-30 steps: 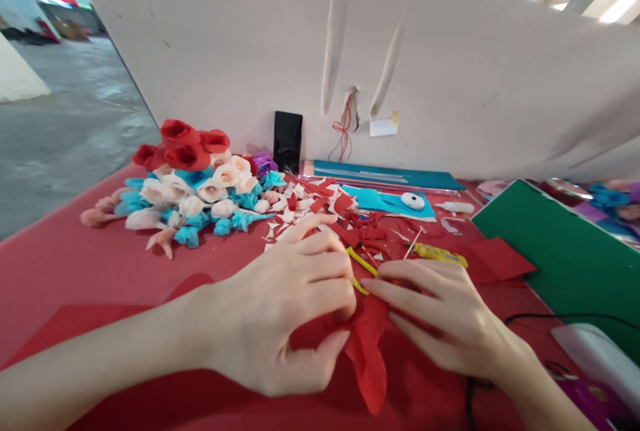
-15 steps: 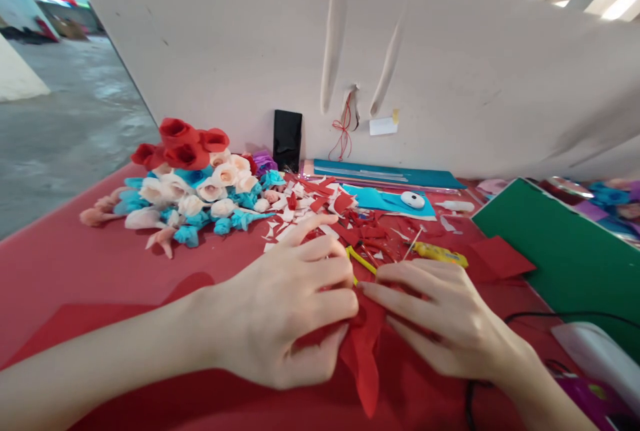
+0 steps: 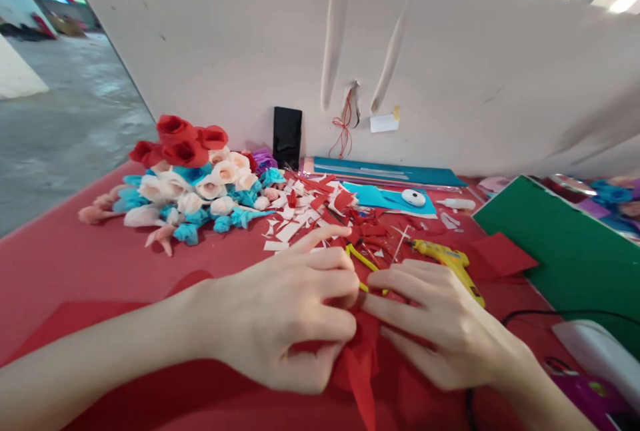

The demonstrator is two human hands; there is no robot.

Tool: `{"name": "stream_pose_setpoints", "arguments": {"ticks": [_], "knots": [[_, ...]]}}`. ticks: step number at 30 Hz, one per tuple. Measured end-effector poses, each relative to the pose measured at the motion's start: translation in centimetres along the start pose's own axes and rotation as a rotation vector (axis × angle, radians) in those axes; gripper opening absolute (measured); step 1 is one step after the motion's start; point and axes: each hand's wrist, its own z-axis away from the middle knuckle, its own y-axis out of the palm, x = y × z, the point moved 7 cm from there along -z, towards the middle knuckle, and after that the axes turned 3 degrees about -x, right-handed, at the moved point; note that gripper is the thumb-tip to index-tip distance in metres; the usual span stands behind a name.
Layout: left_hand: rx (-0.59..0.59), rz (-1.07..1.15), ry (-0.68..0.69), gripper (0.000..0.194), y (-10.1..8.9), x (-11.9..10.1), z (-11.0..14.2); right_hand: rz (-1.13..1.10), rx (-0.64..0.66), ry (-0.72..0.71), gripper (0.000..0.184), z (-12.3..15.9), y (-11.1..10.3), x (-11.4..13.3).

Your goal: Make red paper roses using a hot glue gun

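Note:
My left hand (image 3: 280,311) pinches a crumpled piece of red crepe paper (image 3: 361,372) against the red table (image 3: 75,264). Fingers of my right hand (image 3: 440,324) press on the same red paper from the right, fingertips meeting the left hand's. A yellow-handled pair of scissors (image 3: 363,259) lies just behind both hands. A yellow glue gun (image 3: 447,259) lies beside my right hand, to its far right.
A heap of paper flowers (image 3: 187,181) in red, cream and blue sits far left. Red and white scraps (image 3: 320,208) litter the middle. Green sheet (image 3: 565,251) at right, blue sheets (image 3: 385,184), white board wall (image 3: 320,51) behind, black phone (image 3: 287,138), white device (image 3: 595,351) with a cable.
Both hands have gathered the red paper tighter; its hanging tail has shortened and drawn in under the fingers. The view shifted slightly, showing more of the glue gun.

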Motion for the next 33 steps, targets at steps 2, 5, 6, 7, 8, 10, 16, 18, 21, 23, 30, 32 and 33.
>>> {"name": "stream_pose_setpoints", "arguments": {"ticks": [2,5,6,7,8,10,16,18,21,23,30,32,33], "knots": [[0.022,0.021,0.005,0.020,0.2,0.0,0.0,-0.024,0.023,0.006,0.021,0.0,0.3,0.1],[0.034,0.090,-0.012,0.018,0.3,0.1,0.0,-0.062,0.045,0.012,0.020,-0.2,0.7,0.1],[0.034,0.120,-0.018,0.017,0.3,0.1,0.0,-0.072,0.041,0.007,0.019,-0.2,0.7,0.1],[0.034,0.152,-0.025,0.017,0.3,0.2,0.0,-0.078,0.033,0.003,0.019,-0.3,0.7,0.1],[0.034,0.184,-0.030,0.016,0.3,0.2,0.0,-0.085,0.022,0.000,0.019,-0.3,0.7,0.2],[0.029,0.234,-0.041,0.015,0.1,0.3,-0.1,-0.099,0.008,-0.005,0.019,-0.2,0.7,0.2],[-0.050,0.360,-0.082,0.011,-0.5,0.4,-0.1,-0.137,-0.040,-0.006,0.019,-0.2,0.5,0.0],[-0.052,0.381,-0.102,0.013,-0.4,0.5,0.0,-0.168,-0.066,-0.002,0.020,-0.2,0.4,-0.2],[-0.057,0.438,-0.118,0.015,-0.3,0.7,0.1,-0.236,-0.105,0.016,0.023,-0.3,0.3,-0.6],[-0.062,0.471,-0.133,0.014,-0.3,0.9,0.1,-0.300,-0.125,0.039,0.028,-0.2,0.5,-1.0],[-0.161,0.609,-0.415,0.021,-0.6,2.8,0.7,-0.845,-0.221,0.413,0.013,0.7,2.2,-3.7],[-0.208,0.666,-0.496,0.031,-0.5,3.5,1.0,-0.945,-0.231,0.541,0.008,1.1,3.1,-4.2],[-0.229,0.699,-0.510,0.034,-0.5,3.7,1.0,-0.980,-0.228,0.572,0.010,1.1,3.4,-4.3]]}}
